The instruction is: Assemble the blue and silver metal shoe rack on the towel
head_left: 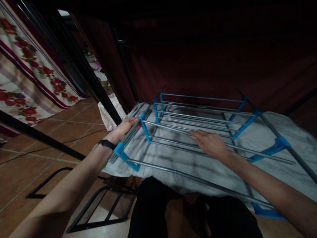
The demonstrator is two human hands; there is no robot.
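One rod [260, 153] is running roughly parallel to the blanket's [293, 129] front edge, right hand [209, 142] clasping it midway, left hand [127, 127] lying beside its left joint [141, 116], grip partly hidden and indeterminable.

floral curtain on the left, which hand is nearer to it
Left. The left hand is at the left end of the rack, on the same side as the floral curtain but apart from it; the right hand is at a metal rod farther right.
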